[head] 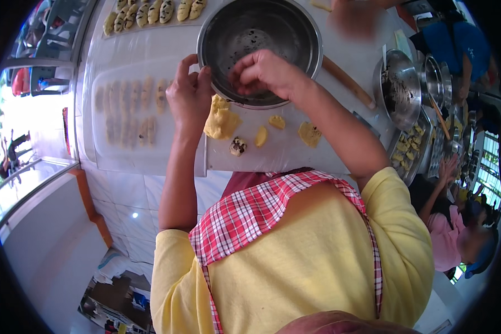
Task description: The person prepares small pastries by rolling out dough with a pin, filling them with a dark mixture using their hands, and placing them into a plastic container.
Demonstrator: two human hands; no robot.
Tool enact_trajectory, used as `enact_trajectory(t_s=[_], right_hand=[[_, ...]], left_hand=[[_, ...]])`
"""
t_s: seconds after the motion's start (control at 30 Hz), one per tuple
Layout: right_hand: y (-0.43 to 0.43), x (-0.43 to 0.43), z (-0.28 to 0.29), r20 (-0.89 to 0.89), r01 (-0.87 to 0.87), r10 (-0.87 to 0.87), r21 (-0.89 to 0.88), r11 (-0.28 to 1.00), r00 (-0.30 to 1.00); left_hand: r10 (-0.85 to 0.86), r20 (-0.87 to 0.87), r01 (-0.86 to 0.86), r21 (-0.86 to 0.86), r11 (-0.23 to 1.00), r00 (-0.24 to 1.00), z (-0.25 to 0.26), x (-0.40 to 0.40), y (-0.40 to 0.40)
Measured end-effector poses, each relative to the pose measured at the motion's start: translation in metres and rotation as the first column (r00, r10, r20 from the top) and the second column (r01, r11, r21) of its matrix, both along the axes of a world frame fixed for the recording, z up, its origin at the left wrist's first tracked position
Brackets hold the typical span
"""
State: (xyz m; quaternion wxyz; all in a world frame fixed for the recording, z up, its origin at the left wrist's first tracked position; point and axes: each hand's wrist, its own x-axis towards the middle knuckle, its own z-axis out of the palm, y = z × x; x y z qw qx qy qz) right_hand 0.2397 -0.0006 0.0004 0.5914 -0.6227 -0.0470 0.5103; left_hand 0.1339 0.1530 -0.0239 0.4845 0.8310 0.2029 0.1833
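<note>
My left hand (190,92) grips the left rim of a wide stainless steel bowl (294,46), thumb and fingers on its edge. Inside the bowl, my right hand (261,75) has curled fingers low near the wall; whether they pinch anything is hidden. Dark crumbs of filling (254,37) cling to the bowl's bottom. Just below the bowl lies a lump of yellow dough (222,122). Near it are a small ball with dark filling (238,146), two small dough pieces, one oval (261,136) and one rounded (277,122), and a flattened dough piece (309,134).
Shaped dough rolls (154,11) sit on a tray at top left. More rolls show through a translucent plastic cover (125,133). A wooden rolling pin (346,81) lies right of the bowl. Beyond are a smeared metal bowl (405,96), a dough tray (407,146) and other people.
</note>
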Motion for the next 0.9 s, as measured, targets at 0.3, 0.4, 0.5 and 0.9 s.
enact_trajectory(t_s=[0.3, 0.4, 0.5, 0.9], right_hand=[[0.032, 0.018, -0.045, 0.210, 0.133, -0.145, 0.069, 0.989, 0.967], [0.040, 0.014, -0.052, 0.149, 0.141, -0.144, 0.031, 0.989, 0.978], [0.044, 0.009, -0.053, 0.013, 0.279, -0.279, -0.021, 0.960, 0.960], [0.005, 0.053, -0.045, 0.794, 0.050, 0.293, -0.375, 0.926, 0.532]], left_hand=[[-0.023, -0.012, 0.019, -0.250, 0.968, 1.000, -0.011, -0.001, 0.010], [-0.013, -0.031, 0.007, -0.189, 0.982, 0.999, -0.010, -0.001, 0.009], [-0.017, -0.017, 0.012, -0.247, 0.969, 1.000, -0.011, -0.002, 0.006], [-0.007, -0.022, 0.002, -0.212, 0.977, 1.000, 0.009, 0.000, -0.014]])
